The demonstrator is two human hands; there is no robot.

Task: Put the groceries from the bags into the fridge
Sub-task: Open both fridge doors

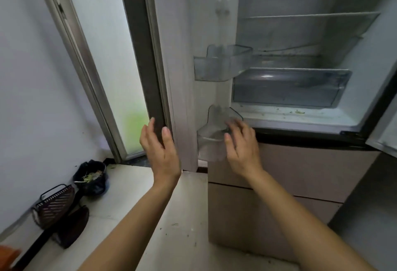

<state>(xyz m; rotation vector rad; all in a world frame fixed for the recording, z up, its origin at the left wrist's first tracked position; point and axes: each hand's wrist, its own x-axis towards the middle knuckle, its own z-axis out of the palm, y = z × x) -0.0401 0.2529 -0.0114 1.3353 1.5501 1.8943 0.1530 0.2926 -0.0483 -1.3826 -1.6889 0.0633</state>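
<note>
Head view: the fridge (pixel 300 34) stands open straight ahead, its door (pixel 193 34) swung out to the left. The left hand (pixel 160 148), fingers straight and holding nothing, is at the door's outer edge. The right hand (pixel 242 148), fingers loosely spread and empty, is blurred against the lower door bin (pixel 209 141); whether it touches cannot be told.
</note>
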